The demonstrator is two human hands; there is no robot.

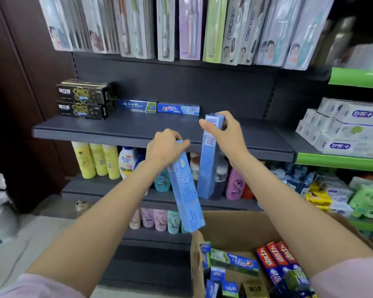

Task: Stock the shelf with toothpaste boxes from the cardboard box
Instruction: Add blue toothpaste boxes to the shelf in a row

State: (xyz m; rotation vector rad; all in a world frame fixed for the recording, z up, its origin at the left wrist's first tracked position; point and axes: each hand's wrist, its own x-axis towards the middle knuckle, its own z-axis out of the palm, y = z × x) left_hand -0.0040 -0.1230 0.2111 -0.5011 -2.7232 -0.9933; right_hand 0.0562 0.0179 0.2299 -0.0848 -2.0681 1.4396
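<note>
My left hand (164,147) grips the top end of a light blue toothpaste box (186,194) that hangs tilted below the dark grey shelf (121,125). My right hand (224,132) holds the top of a second light blue toothpaste box (207,168), upright, its top level with the shelf's front edge. At the back of the shelf lie two stacked black toothpaste boxes (84,100), a dark blue one (136,105) and a blue Crest one (178,109). The open cardboard box (230,231) at the lower right holds several toothpaste boxes (276,261).
Toothbrush packs (190,29) hang above the shelf. Yellow bottles (97,160) and other bottles fill the shelf below, pastel pouches (157,219) the one under it. Tissue packs (349,127) sit on green-edged shelves at the right. A brown wall panel (19,93) stands at the left.
</note>
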